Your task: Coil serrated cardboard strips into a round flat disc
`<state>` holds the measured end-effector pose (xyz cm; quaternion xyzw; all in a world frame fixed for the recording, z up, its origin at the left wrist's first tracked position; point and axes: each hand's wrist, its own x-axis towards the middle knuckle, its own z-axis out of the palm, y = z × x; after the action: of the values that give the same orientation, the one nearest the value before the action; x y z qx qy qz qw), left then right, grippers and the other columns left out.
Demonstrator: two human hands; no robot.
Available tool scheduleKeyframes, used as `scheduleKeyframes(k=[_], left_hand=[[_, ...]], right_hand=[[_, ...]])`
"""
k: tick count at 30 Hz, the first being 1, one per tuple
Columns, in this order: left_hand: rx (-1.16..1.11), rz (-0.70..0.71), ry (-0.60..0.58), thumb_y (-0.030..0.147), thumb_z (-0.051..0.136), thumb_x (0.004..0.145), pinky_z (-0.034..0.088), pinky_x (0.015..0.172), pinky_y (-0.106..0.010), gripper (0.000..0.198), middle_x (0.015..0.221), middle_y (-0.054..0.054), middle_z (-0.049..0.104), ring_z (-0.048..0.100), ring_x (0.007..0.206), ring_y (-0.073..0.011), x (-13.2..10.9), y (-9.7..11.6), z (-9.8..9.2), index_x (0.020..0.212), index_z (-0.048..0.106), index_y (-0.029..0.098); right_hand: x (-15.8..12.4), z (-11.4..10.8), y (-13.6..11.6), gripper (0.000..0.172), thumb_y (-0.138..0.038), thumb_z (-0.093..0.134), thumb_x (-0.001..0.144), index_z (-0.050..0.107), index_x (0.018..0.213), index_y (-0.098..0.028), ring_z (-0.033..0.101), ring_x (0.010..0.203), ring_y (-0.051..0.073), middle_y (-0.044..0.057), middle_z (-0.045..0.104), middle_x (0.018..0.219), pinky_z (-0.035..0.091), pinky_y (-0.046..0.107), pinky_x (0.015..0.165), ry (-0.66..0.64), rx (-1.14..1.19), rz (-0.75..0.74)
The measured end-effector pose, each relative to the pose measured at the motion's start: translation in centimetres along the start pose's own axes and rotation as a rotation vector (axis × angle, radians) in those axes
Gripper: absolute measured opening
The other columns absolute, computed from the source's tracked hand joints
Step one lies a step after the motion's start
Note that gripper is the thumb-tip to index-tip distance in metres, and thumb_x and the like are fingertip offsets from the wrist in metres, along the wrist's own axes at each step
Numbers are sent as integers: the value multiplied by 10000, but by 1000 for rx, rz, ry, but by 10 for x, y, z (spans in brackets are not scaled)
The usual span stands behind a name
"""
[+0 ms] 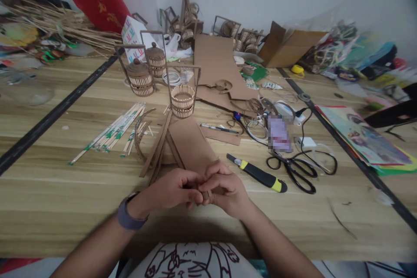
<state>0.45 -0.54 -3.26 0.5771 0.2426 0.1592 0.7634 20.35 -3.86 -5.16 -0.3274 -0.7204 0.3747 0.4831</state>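
Left hand [174, 189] and right hand [224, 189] pinched together on small brown cardboard piece [205, 194], just above pale wooden worktop [65, 208]. Likely light, thin, easily creased; best gripped by edges. Yellow-black utility knife [257, 173] right of hands.

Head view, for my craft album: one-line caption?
Left hand and right hand pinch a small cardboard piece beside a utility knife.

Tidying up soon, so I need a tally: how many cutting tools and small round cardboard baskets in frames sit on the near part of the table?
Utility knife: 1
Scissors: 1
Framed baskets: 3
Total: 5
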Motion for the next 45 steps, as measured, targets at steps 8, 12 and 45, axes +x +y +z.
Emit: scheduleKeyframes(k=[8,12,45], left_hand=[[202,29,176,627,646,820,316,491,-213,486,605,37,550,458,520,-103,-1,3,1,819,645,141],[433,-26,325,497,620,858,341,528,-227,345,609,26,581,525,563,-138,1,3,3,828,624,154],[338,-28,296,649,573,858,338,483,-218,488,544,51,547,474,473,-117,1,-4,2,881,610,163]], right_hand=[[2,1,4,137,-338,723,888,741,1009,-278,635,893,189,50,639,970,545,316,766,11,-75,11],[1,-3,8,212,-247,573,971,689,1148,-257,632,885,212,80,691,995,517,350,758,-76,-450,-136],[2,-2,7,179,-267,620,948,708,1104,-263,633,915,216,79,664,996,541,357,784,-49,-315,-37]])
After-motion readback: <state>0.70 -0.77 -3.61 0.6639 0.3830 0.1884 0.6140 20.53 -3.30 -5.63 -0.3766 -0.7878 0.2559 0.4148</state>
